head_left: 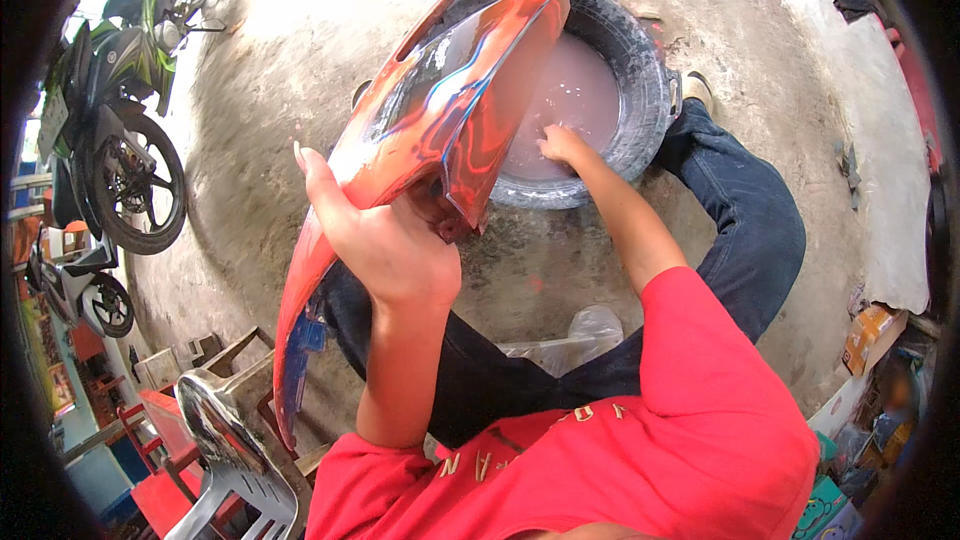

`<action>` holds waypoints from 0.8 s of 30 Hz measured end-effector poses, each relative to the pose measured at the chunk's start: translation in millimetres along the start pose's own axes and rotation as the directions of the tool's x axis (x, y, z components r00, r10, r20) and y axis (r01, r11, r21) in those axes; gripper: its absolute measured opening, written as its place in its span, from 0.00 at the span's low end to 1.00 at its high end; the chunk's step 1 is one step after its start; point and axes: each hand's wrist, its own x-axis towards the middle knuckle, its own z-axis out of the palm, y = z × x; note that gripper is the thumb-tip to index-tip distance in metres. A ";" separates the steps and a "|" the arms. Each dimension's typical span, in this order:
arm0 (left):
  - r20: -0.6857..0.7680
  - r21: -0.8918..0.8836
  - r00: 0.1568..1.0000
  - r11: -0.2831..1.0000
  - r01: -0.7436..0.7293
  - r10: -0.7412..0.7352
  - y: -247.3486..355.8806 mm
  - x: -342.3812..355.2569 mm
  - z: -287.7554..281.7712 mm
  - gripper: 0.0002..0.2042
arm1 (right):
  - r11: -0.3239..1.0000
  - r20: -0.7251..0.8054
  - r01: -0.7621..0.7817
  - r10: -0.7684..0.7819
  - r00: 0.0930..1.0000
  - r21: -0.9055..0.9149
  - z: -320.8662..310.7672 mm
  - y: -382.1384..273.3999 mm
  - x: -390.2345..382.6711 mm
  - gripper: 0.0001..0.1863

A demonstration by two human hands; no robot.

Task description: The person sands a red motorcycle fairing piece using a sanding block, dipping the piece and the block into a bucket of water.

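Left hand [385, 245], fingers wrapped around its edge, holds an orange motorcycle fairing panel [430, 130] tilted above a tyre basin [640, 60] (milky water inside); right hand [562, 145] dips in, fingers unclear.

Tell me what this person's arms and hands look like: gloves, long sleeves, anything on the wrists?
Both hands are bare, with no gloves: the left hand and the right hand show no rings that can be made out. Both forearms are uncovered, with no watch or band visible at the wrists. The person wears a red short-sleeved shirt with yellowish lettering across the front, and dark blue jeans.
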 end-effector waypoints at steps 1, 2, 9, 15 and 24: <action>-0.001 -0.016 1.000 1.000 0.026 -0.026 3.2 -1.4 5.2 0.37 | 0.998 0.098 -0.013 0.006 0.995 0.069 -8.8 -3.3 5.2 0.28; -0.003 -0.032 0.999 0.998 0.051 -0.051 5.3 -2.8 8.3 0.37 | 0.990 0.196 -0.031 0.003 0.981 0.137 -16.7 -6.7 9.4 0.30; 0.101 0.082 0.993 0.995 0.055 -0.063 1.9 -2.7 3.8 0.37 | 0.418 0.176 -0.049 -0.270 0.947 0.907 -136.0 4.9 19.8 0.23; 0.057 -0.017 0.997 0.999 0.051 -0.050 -9.1 -1.0 16.8 0.36 | 0.865 -0.419 0.290 -0.104 0.902 0.409 -313.9 -1.3 -39.9 0.29; 0.089 -0.017 0.996 1.000 -0.005 0.007 -8.7 -2.8 13.5 0.37 | 0.498 -0.454 0.859 -0.796 0.400 -0.117 -260.3 -150.2 -208.0 0.20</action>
